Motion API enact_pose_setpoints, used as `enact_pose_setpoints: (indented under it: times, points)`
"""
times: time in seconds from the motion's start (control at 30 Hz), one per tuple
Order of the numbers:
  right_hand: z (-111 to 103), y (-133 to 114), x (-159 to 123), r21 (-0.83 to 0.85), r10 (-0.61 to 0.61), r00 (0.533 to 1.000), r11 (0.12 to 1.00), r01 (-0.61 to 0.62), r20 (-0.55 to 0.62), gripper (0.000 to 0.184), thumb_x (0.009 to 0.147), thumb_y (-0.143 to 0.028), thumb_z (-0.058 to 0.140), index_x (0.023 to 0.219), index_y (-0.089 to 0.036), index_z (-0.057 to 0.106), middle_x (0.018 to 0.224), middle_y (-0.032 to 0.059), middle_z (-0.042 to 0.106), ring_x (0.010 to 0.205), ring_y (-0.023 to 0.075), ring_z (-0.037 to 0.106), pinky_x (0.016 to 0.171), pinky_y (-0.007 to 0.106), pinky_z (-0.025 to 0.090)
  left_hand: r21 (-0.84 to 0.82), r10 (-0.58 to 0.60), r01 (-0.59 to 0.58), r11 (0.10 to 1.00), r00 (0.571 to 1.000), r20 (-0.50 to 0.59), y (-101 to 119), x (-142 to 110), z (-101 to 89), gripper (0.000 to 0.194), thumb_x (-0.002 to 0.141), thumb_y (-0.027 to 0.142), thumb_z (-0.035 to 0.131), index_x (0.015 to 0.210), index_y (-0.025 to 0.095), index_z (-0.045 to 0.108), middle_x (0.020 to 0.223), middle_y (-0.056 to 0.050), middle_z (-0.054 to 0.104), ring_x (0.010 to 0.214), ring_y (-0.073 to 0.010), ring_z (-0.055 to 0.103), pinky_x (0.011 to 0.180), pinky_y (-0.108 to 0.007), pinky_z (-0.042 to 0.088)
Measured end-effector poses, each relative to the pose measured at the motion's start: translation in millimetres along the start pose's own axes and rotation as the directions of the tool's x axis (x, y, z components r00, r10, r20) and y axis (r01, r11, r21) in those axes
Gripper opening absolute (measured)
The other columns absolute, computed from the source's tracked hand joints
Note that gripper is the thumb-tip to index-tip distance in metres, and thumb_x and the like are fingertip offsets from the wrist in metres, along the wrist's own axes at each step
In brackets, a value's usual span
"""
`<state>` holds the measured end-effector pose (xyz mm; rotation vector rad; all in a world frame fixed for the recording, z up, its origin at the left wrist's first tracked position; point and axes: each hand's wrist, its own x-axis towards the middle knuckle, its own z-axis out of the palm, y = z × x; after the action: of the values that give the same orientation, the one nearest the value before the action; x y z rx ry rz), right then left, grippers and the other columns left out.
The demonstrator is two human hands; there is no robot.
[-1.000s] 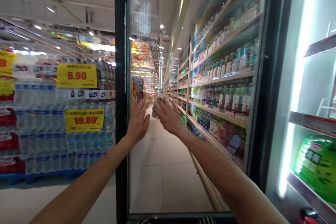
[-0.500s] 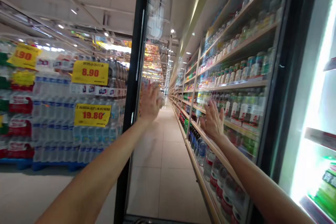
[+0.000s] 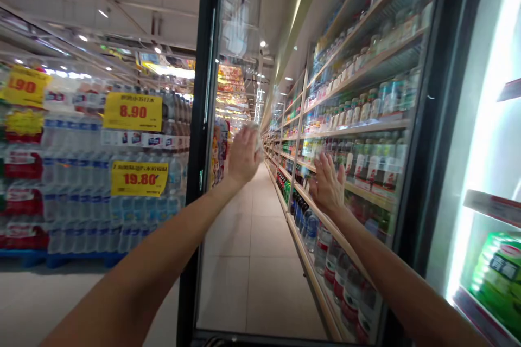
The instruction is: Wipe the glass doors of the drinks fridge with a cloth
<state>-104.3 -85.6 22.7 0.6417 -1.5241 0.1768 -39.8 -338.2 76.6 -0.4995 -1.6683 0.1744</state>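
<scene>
A black-framed glass door point(image 3: 228, 287) stands open in front of me, with an aisle and shelves showing through or reflected in its pane. My left hand point(image 3: 243, 158) lies against the left part of the glass, pressing what looks like a pale cloth point(image 3: 259, 143). Most of that cloth is hidden behind the palm and fingers. Farther right, my right hand point(image 3: 329, 184) rests on the pane, its fingers stretched out and nothing in them.
At right is a lit cooler with a shelf edge point(image 3: 494, 207) and a green package point(image 3: 499, 274). Stacked water bottles point(image 3: 73, 173) on blue pallets point(image 3: 81, 259) stand left of the door, with yellow price signs point(image 3: 132, 112). Shelved drinks point(image 3: 374, 168) appear in the glass.
My left hand has slid to the right across the glass with the cloth, away from the door's left frame. The right hand stays in about the same place; the view has shifted slightly.
</scene>
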Motion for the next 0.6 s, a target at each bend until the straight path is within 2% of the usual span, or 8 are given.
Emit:
enact_pose_setpoints:
  times: [0.07,0.13,0.2,0.27,0.33,0.43,0.53,0.6]
  points:
    - [-4.0,-5.6,2.2,0.033,-0.055,0.998,0.998,0.055,0.002,0.058,0.087,-0.029,0.037,0.141,-0.019,0.019,0.143,0.0116,0.033,0.136,0.0222,0.022,0.109,0.049,0.014,-0.029,0.26,-0.258,0.966,0.962,0.088,11.8,-2.1,4.2,0.058,0.088,0.024,0.038,0.141,0.015,0.017,0.144,-0.011,0.03,0.136,-0.0211,0.016,0.112,-0.043,0.02]
    - [-8.0,-8.4,3.7,0.053,-0.084,0.996,0.995,0.084,-0.002,0.058,0.087,-0.028,0.038,0.141,-0.02,0.019,0.143,0.0116,0.034,0.135,0.0218,0.023,0.11,0.048,0.016,-0.089,0.513,-0.505,0.858,0.837,0.191,15.2,0.0,4.9,0.054,0.088,0.026,0.039,0.138,0.018,0.025,0.141,-0.007,0.036,0.135,-0.0187,0.022,0.111,-0.038,0.023]
    - [-11.6,-5.8,3.7,0.051,-0.061,0.998,0.997,0.061,-0.013,0.059,0.087,-0.028,0.038,0.141,-0.02,0.018,0.143,0.0119,0.034,0.135,0.0223,0.023,0.109,0.048,0.016,-0.067,0.469,-0.465,0.883,0.864,0.185,7.3,9.7,1.9,0.051,0.088,0.026,0.039,0.136,0.017,0.029,0.14,-0.007,0.037,0.135,-0.0175,0.023,0.112,-0.037,0.022]
    - [-14.1,0.3,2.3,0.04,-0.018,1.0,0.999,0.019,-0.02,0.06,0.086,-0.027,0.038,0.142,-0.019,0.016,0.143,0.0121,0.033,0.136,0.023,0.022,0.109,0.049,0.015,0.021,0.137,-0.138,0.99,0.99,0.044,-1.8,18.3,-0.7,0.051,0.088,0.024,0.038,0.136,0.011,0.027,0.143,-0.01,0.033,0.136,-0.0201,0.016,0.113,-0.042,0.017]
    - [-15.7,4.9,-0.3,0.034,0.0,1.0,0.999,0.0,-0.008,0.06,0.086,-0.027,0.037,0.142,-0.02,0.016,0.144,0.0116,0.031,0.136,0.0234,0.021,0.109,0.049,0.014,0.045,-0.091,0.093,0.995,0.995,-0.053,0.4,13.9,0.5,0.051,0.087,0.024,0.038,0.134,0.008,0.028,0.143,-0.012,0.031,0.137,-0.0222,0.013,0.113,-0.046,0.015]
    - [-16.6,3.3,-5.7,0.043,-0.038,0.999,0.998,0.037,0.024,0.059,0.086,-0.026,0.036,0.142,-0.02,0.017,0.145,0.0111,0.031,0.136,0.0231,0.022,0.11,0.049,0.015,-0.063,0.238,-0.231,0.971,0.959,0.152,24.5,-17.6,6.2,0.046,0.086,0.025,0.04,0.13,0.014,0.038,0.14,-0.007,0.038,0.136,-0.0185,0.02,0.112,-0.039,0.022]
    - [-16.4,-2.0,-12.0,0.057,-0.06,0.998,0.997,0.058,0.035,0.059,0.086,-0.026,0.037,0.141,-0.021,0.018,0.144,0.0111,0.031,0.135,0.023,0.024,0.109,0.049,0.016,-0.259,0.62,-0.564,0.784,0.731,0.285,37.0,-40.4,7.7,0.046,0.085,0.023,0.039,0.131,0.018,0.039,0.14,-0.004,0.038,0.135,-0.015,0.023,0.112,-0.034,0.023]
    - [-16.3,-2.4,-16.5,0.059,-0.039,0.999,0.998,0.036,0.035,0.059,0.086,-0.026,0.038,0.141,-0.021,0.018,0.144,0.0111,0.031,0.135,0.0234,0.023,0.109,0.049,0.016,-0.187,0.492,-0.456,0.87,0.83,0.263,30.7,-37.5,6.0,0.049,0.084,0.023,0.04,0.133,0.017,0.035,0.141,-0.006,0.036,0.136,-0.0166,0.02,0.112,-0.037,0.021]
